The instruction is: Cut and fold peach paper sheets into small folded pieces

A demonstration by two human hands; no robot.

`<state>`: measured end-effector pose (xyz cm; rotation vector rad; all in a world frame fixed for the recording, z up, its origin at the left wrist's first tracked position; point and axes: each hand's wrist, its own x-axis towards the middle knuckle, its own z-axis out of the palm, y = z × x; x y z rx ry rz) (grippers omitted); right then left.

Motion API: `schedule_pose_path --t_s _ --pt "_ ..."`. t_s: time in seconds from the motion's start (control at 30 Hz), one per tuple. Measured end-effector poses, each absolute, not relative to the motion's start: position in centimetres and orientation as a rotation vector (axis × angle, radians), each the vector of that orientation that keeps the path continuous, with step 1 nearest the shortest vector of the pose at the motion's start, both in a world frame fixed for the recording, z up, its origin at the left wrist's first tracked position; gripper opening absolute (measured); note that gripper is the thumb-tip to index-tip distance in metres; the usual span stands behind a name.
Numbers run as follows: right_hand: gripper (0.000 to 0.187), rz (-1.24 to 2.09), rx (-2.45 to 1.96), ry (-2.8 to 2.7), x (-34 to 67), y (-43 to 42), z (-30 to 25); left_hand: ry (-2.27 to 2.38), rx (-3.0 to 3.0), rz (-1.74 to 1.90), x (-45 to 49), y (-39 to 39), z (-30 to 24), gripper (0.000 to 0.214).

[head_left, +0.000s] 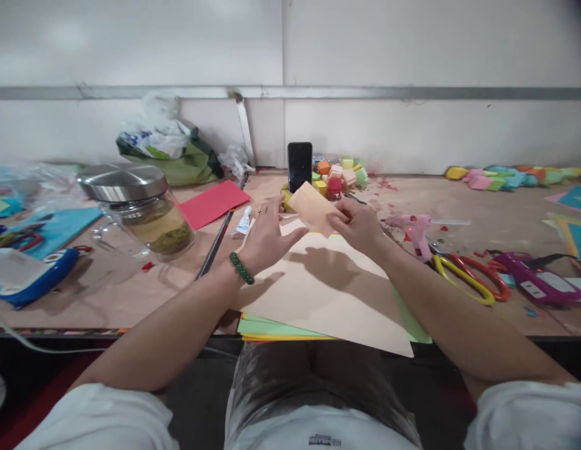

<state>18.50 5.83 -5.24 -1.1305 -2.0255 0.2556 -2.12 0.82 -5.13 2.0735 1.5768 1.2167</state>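
A small peach piece of paper (313,209) is pinched in my right hand (358,224), raised above the sheets. My left hand (270,234) is beside it on the left, thumb stretched out and fingers apart, with a green bead bracelet on the wrist. Whether its fingertips touch anything behind the paper I cannot tell. Beneath both hands lies a large cream sheet (328,306) on top of a stack of coloured paper (281,328), with green and yellow edges showing. Both hands cast shadows on the cream sheet.
A lidded glass jar (156,225) and red paper (215,203) lie to the left. Behind stand a phone (300,165) and several folded paper pieces (334,185). On the right are a pink glue gun (416,234), yellow-handled scissors (459,284) and a purple device (536,278).
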Motion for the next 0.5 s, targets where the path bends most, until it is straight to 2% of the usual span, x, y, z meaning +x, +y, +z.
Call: schedule_pose_path --t_s 0.07,0.17,0.33,0.5 --pt "0.014 0.245 -1.106 -2.005 17.9 5.1 -5.6 1.385 1.874 1.243 -2.0 1.4 -5.6 0.062" --pt "0.01 0.409 -0.992 -2.007 17.1 4.2 -6.1 1.141 1.634 1.232 -1.9 2.1 -6.0 0.042" --pt "0.037 0.771 -0.907 -2.025 17.0 4.2 -6.2 1.06 1.53 1.32 -1.8 2.1 -5.6 0.029" --pt "0.033 0.507 -0.988 -2.057 16.9 4.5 -6.3 1.052 1.469 1.25 -1.5 1.1 -5.0 0.044"
